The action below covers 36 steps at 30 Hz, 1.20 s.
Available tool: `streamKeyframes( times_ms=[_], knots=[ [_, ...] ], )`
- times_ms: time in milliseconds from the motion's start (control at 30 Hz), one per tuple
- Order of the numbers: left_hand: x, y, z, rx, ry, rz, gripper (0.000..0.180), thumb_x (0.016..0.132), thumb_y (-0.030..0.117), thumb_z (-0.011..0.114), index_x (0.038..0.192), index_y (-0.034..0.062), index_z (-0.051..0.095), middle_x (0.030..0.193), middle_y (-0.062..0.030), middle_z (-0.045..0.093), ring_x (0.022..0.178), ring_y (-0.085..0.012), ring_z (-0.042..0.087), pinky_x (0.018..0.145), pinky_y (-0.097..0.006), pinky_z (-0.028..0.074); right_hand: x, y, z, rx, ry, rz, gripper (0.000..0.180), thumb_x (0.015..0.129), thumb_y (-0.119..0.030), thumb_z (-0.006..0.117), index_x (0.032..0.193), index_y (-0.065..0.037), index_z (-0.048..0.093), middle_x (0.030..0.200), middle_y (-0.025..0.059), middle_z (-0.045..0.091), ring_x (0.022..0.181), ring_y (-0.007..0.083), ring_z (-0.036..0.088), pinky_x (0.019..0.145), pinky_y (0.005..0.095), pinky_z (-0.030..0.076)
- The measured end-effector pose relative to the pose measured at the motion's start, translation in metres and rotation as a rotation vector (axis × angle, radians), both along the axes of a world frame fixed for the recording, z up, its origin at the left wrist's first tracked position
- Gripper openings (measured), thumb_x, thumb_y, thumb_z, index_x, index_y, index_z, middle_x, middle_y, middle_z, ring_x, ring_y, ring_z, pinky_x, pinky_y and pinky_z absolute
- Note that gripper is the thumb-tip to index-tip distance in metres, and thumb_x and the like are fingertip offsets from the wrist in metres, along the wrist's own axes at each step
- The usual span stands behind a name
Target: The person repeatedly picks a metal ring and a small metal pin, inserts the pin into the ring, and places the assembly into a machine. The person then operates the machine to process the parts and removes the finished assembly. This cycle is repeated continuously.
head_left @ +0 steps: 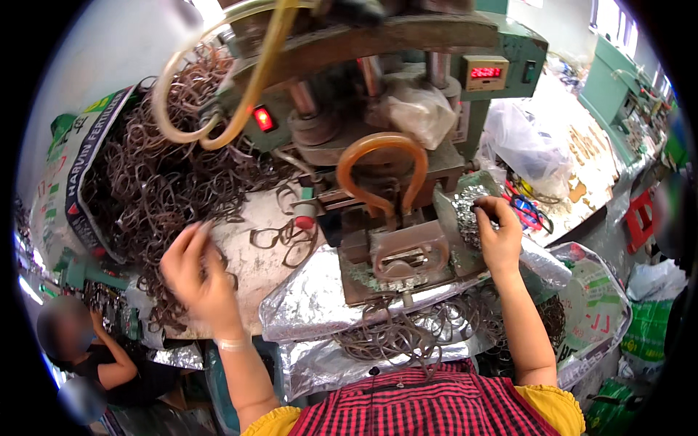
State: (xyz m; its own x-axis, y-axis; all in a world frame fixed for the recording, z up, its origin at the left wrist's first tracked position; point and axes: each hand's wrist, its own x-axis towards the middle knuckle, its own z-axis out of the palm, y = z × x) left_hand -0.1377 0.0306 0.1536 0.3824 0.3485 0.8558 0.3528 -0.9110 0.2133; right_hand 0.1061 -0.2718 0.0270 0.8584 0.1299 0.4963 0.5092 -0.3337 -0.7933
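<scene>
My left hand (195, 276), slightly blurred, hovers over the white tabletop with fingers apart and nothing in them. Beside it lie several dark eyeglass frames (270, 237), at the edge of a large heap of brown frame pieces (145, 167). My right hand (503, 236) pinches thumb and fingertips together at a pile of tiny shiny metal pieces (469, 211); what is between the fingertips is too small to make out. Between my hands sits the press's metal fixture (411, 254), with a brown looped tube (382, 142) rising behind it.
A green press (502, 80) with a lit red display stands ahead. A red-and-green button (304, 218) is left of the fixture. Silver foil (298, 305) and dark frame strips (407, 334) lie nearest me. Pliers (527, 211) lie right. Another person (73, 334) sits at lower left.
</scene>
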Motion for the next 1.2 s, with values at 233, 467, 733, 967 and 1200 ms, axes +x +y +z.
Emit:
streamKeyframes(
  times_ms=[233,467,733,967,1200],
  knots=[
    [0.035,0.051,-0.113,-0.123,0.796,0.116,0.048,0.065,0.006,0.075,0.112,0.0109,0.069,0.141,-0.0185,0.046,0.126,-0.0393,0.041,0.112,-0.049,0.029,-0.013,-0.002,-0.010,-0.026,0.002,-0.013,0.012,0.085,-0.003,0.067,0.097,-0.001,0.068,0.089,0.0124,0.067,0.083,0.0249,0.065,0.077,0.0334,0.050],
    [0.054,0.022,-0.122,0.023,0.625,-0.018,0.031,0.067,0.005,0.070,0.098,0.0062,0.065,0.104,-0.0112,0.062,0.098,-0.0317,0.054,0.088,-0.045,0.043,-0.050,-0.092,-0.014,-0.236,-0.243,-0.281,0.011,0.080,0.005,0.066,0.090,0.000,0.065,0.087,0.0124,0.064,0.084,0.0298,0.062,0.079,0.0376,0.048],
    [0.042,0.034,-0.120,-0.275,0.412,-0.138,0.009,0.079,0.004,0.068,0.088,0.0036,0.070,0.081,-0.0085,0.068,0.069,-0.0284,0.063,0.062,-0.036,0.049,-0.061,-0.083,-0.010,-0.077,-0.091,-0.200,0.014,0.080,0.006,0.066,0.092,0.000,0.069,0.089,0.0118,0.069,0.085,0.0264,0.065,0.081,0.0346,0.049],
    [0.051,0.035,-0.125,-0.818,0.018,-0.397,0.024,0.094,0.004,0.062,0.116,-0.0031,0.067,0.089,-0.0051,0.066,0.071,-0.0081,0.053,0.064,-0.022,0.044,-0.054,0.030,0.078,0.098,-0.127,0.362,0.019,0.077,-0.001,0.069,0.096,-0.001,0.068,0.090,0.0119,0.069,0.081,0.0278,0.066,0.075,0.0343,0.050],
    [0.033,-0.002,-0.144,-0.946,-0.404,-0.468,0.024,0.097,0.007,0.060,0.119,-0.0018,0.064,0.089,-0.0042,0.067,0.072,-0.0069,0.058,0.063,-0.022,0.048,-0.064,0.067,0.062,0.490,0.387,0.517,0.033,0.081,0.001,0.067,0.112,0.005,0.058,0.100,0.0092,0.067,0.091,0.0143,0.066,0.083,0.0278,0.050]
  ],
)
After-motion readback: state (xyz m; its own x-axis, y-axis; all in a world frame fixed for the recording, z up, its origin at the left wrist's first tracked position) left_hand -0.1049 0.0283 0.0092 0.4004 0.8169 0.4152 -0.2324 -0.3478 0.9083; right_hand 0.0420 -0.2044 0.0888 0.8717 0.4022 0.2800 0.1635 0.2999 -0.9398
